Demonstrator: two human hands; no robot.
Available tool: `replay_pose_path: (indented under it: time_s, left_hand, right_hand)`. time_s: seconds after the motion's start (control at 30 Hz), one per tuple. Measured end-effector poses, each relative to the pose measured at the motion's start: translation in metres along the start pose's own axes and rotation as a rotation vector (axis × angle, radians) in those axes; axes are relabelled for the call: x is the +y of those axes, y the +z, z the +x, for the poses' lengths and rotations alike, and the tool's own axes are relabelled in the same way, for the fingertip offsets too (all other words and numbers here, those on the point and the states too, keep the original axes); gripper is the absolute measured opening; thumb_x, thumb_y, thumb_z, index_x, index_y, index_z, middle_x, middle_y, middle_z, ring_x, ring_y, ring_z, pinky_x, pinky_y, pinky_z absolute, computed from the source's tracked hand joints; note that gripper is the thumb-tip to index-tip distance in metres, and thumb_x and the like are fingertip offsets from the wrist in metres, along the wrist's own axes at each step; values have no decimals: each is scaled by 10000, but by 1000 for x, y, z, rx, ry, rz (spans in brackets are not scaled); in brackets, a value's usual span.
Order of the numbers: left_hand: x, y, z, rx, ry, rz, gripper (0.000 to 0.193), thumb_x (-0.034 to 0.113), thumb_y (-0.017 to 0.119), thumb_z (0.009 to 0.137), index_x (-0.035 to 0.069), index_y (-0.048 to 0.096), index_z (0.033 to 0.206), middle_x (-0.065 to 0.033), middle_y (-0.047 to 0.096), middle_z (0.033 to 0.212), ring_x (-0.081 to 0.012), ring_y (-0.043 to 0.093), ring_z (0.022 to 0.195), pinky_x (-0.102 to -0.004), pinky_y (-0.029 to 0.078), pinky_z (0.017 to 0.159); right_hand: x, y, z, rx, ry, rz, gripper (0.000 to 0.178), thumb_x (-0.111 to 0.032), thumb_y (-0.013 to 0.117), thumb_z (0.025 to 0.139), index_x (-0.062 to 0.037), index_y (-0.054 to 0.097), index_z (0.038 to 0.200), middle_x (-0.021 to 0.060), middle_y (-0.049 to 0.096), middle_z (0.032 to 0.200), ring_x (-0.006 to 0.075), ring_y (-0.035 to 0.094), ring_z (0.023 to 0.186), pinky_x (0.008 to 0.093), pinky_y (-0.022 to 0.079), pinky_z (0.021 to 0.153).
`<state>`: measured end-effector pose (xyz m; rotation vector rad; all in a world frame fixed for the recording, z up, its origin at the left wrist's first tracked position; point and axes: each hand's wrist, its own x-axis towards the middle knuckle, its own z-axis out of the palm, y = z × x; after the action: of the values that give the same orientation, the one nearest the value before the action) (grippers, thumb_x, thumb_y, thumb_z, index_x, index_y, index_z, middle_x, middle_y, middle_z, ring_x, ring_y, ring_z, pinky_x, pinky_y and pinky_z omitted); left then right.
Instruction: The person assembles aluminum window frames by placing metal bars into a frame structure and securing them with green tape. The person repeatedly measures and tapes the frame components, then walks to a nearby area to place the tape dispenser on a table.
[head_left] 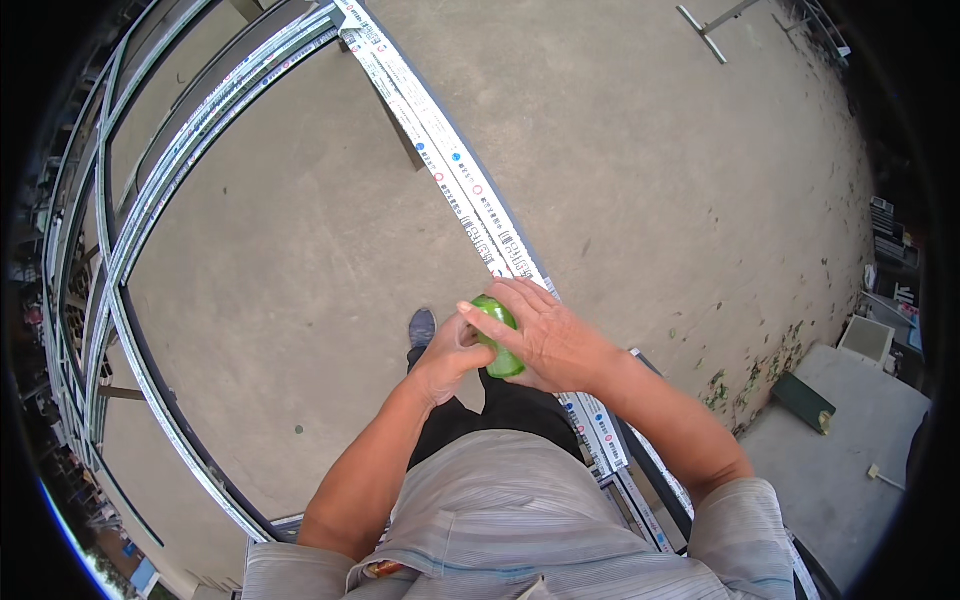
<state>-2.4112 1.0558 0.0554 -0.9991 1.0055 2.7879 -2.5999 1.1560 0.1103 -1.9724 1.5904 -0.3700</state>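
Between my two hands is a shiny, rounded green object (pixel 507 364) that looks like a roll of tape; the fingers cover part of it. My left hand (pixel 446 362) is closed against its left side, with the thumb pressed to it. My right hand (pixel 556 342) wraps over its top and right side. Just beyond the hands runs a long frame bar (pixel 450 160) covered in white printed film. The bar continues below my right wrist as a lower section (pixel 598 432) of the frame, close to my right leg.
Curved-looking frame bars (pixel 190 115) extend along the left, with more bars stacked behind. A concrete floor (pixel 300 250) lies inside and outside the frame. My shoe (pixel 422 327) stands on it. At right are a dark green block (pixel 803 402), a grey slab (pixel 850 480) and scattered leaves (pixel 765 375).
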Motion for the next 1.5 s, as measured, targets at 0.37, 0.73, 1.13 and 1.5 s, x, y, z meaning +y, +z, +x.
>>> replay_pose_path:
  time_s: [0.37, 0.73, 1.13, 1.5]
  left_hand:
    - [-19, 1, -4, -60, 89, -248, 647, 282, 602, 1037, -38, 404, 1564, -247, 522, 1510, -337, 515, 1432, -469, 409, 1201]
    - [-48, -18, 21, 102, 23, -292, 552, 204, 583, 1037, -73, 451, 1496, -251, 605, 1421, -337, 585, 1362, -471, 455, 1168]
    - [-100, -34, 117, 203, -143, -43, 628, 156, 711, 994, -31, 432, 1525, -161, 607, 1412, -213, 602, 1290, -337, 489, 1054]
    - [-66, -54, -17, 254, 5, -199, 569, 241, 788, 990, -16, 546, 1436, -67, 645, 1300, -159, 614, 1191, -343, 495, 1040]
  right_hand:
    - [52, -80, -37, -200, 109, -176, 1227, -110, 916, 715, -216, 191, 1699, 220, 453, 1477, 431, 452, 1412, 475, 476, 1170]
    - [152, 54, -28, -189, 182, -16, 1203, -169, 875, 778, -33, 93, 1682, 196, 401, 1565, 359, 433, 1460, 406, 465, 1187]
    - [136, 109, -2, -243, 453, 1032, 784, -428, 736, 955, -134, 410, 1605, 159, 476, 1570, 302, 466, 1442, 385, 408, 1214]
    - [107, 25, -38, 313, 468, 201, 972, -383, 808, 898, -73, 289, 1659, 282, 409, 1588, 468, 435, 1454, 505, 399, 1202]
